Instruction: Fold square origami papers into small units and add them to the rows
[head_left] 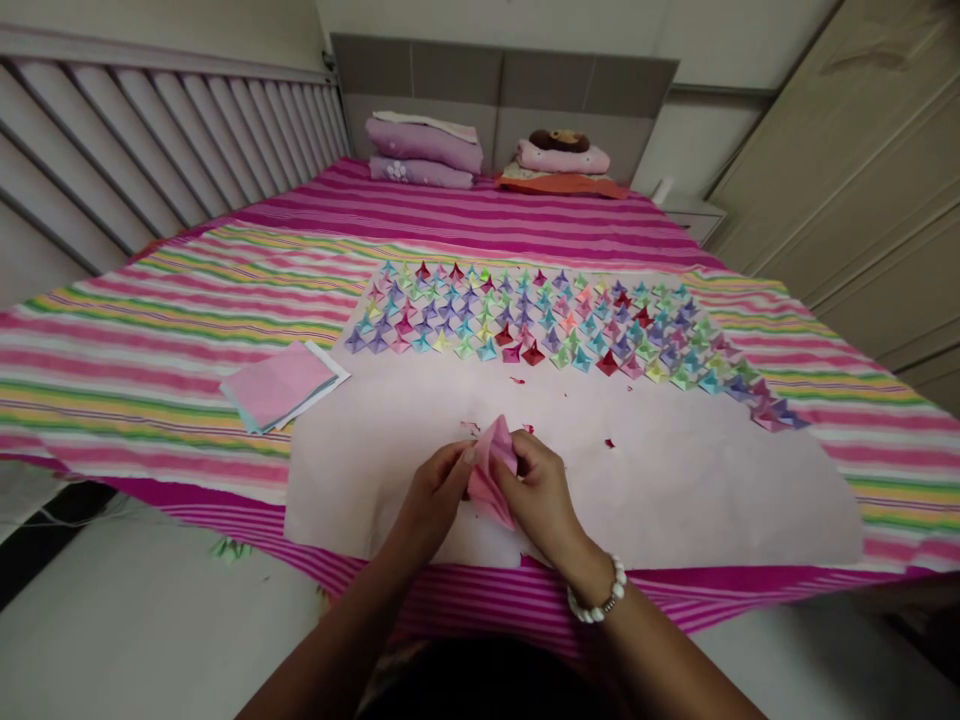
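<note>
A partly folded sheet of pink paper (496, 480) is held up over the near part of a large pale sheet (675, 480). My left hand (442, 485) pinches its left side between thumb and fingers. On the opposite side my right hand (541, 490), with a white bead bracelet at the wrist, grips the same paper, its thumb pressed into the fold. Rows of small folded paper boats (487, 310) in many colours cover the far half of the pale sheet. Small red paper scraps (609, 443) lie around the hands.
Left of the pale sheet lies a stack of coloured paper (277, 385), pink on top. The bed has a striped cover (135, 370). Folded bedding (425, 150) rests by the headboard (450, 75), and a white railing (172, 140) runs along the left. Green scraps (230, 548) lie on the floor.
</note>
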